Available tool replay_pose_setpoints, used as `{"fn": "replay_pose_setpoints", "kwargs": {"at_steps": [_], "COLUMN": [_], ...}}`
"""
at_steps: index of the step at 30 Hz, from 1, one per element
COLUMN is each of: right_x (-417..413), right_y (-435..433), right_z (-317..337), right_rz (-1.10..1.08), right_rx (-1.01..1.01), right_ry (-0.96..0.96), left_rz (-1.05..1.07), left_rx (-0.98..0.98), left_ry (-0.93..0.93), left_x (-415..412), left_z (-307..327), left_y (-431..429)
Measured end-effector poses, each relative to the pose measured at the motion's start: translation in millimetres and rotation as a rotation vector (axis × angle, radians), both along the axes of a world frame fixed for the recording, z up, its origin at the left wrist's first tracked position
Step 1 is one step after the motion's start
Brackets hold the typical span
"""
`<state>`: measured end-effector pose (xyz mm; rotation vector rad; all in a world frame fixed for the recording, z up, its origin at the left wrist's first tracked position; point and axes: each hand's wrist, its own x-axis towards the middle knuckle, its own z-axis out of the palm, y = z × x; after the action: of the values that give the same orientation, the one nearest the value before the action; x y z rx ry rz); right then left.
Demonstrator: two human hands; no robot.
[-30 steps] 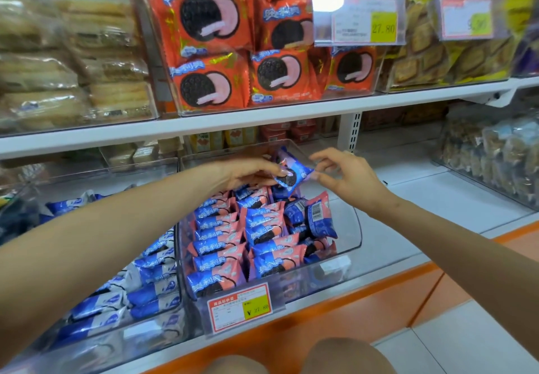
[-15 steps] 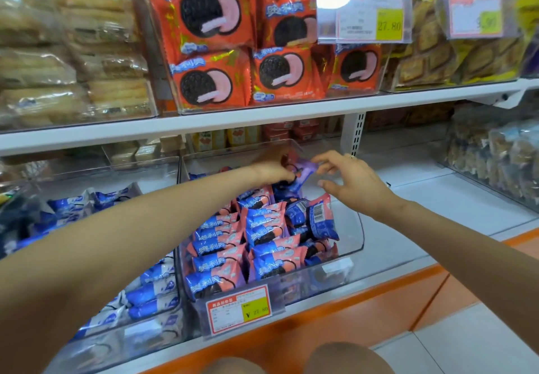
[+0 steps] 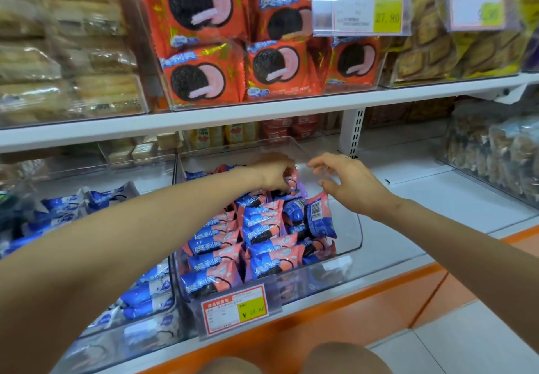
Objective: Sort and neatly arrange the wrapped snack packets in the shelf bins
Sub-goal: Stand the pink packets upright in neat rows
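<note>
Tucking a snack packet (image 3: pixel 291 188) into the back of the clear bin (image 3: pixel 348 236), the left hand (image 3: pixel 274 174) curls round it while the right hand (image 3: pixel 353 182) hovers spread above the bin's rear right. Standing it label-forward, like the rows (image 3: pixel 215 245) at the bin's front, should keep order.

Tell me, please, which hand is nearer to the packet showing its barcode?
Right: the right hand hovers open just above the barcode packet; the left hand holds a purple packet behind and left of it.
</note>
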<state>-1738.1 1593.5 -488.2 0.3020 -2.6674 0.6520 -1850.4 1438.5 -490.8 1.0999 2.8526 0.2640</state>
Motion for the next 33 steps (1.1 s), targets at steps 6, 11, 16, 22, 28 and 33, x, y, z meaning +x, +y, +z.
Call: {"fn": "replay_pose_setpoints", "kwargs": {"at_steps": [6, 11, 16, 22, 28, 33], "right_x": [5.0, 8.9, 10.9, 21.0, 40.6, 59.8], "right_y": [4.3, -2.7, -17.5, -14.2, -11.8, -13.8], "right_z": [10.9, 21.4, 19.4, 18.6, 45.6, 62.5], "right_rz": [0.034, 0.095, 0.051, -0.022, -0.136, -0.243], "right_rx": [0.384, 0.824, 0.885, 0.679, 0.471, 0.340], "right_ry": [-0.056, -0.191, -0.139, -0.020, -0.018, -0.061], "left_rz": [0.031, 0.010, -0.003, 0.014, 0.009, -0.029], "left_rx": [0.062, 0.094, 0.067, -0.022, -0.054, 0.036], "left_ry": [0.013, -0.156, -0.043, 0.166, 0.255, 0.181], "left_x": [1.0, 1.4, 3.1, -2.0, 2.4, 14.0], "left_z": [-5.3, -1.6, -2.4, -7.8, -11.3, 1.7], "left_y": [-0.4, -14.4, -14.1, -17.4, -13.1, -10.5]}}
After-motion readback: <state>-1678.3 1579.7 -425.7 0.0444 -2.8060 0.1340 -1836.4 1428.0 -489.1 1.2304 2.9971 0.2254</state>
